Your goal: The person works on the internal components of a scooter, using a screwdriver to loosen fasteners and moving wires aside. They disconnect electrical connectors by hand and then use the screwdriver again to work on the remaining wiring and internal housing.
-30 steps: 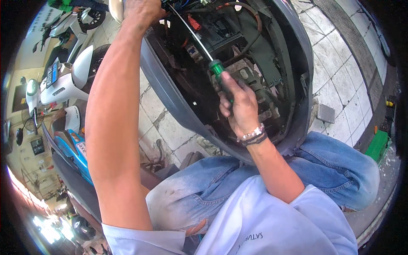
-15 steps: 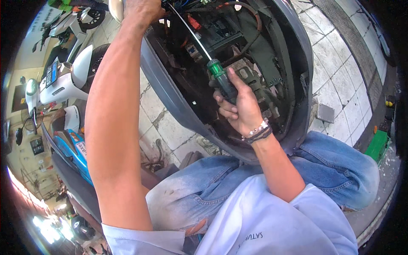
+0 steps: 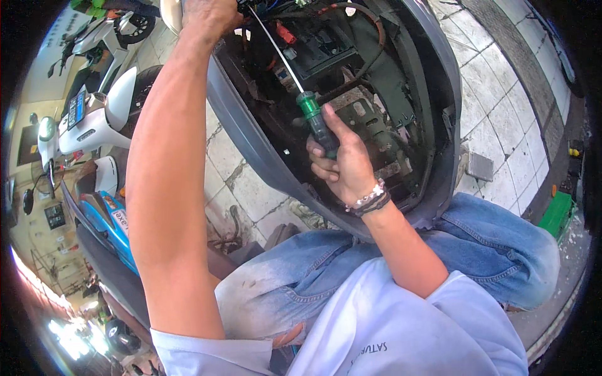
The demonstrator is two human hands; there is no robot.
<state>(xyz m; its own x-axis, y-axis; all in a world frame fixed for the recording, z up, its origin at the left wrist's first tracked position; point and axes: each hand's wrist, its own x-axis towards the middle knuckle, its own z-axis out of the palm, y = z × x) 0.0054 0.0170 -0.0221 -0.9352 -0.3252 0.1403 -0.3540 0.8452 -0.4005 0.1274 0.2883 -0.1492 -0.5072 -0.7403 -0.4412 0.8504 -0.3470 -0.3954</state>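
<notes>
My right hand [image 3: 343, 156] is wrapped round the green and black handle of a long screwdriver [image 3: 311, 113], with the thumb laid along it. Its thin metal shaft slants up and left into the open dark compartment of a scooter body [image 3: 244, 131]. The tip of the shaft is lost among parts near the top edge. Beside it, at the compartment's upper left rim, my left hand [image 3: 212, 17] is curled, partly cut off by the top edge; what its fingers grip is hidden. A red connector [image 3: 286, 33] and cables lie inside the compartment.
White scooters [image 3: 94, 125] and a blue one [image 3: 110, 216] stand on the left. Flat on the tiled floor [image 3: 495, 81] at the right lies a small grey block [image 3: 480, 167]. A green box [image 3: 558, 213] is beyond my jeans-clad knee [image 3: 520, 250].
My right hand and the screwdriver handle have shifted a little to the left, and the shaft stands steeper. My left hand has stayed nearly in place.
</notes>
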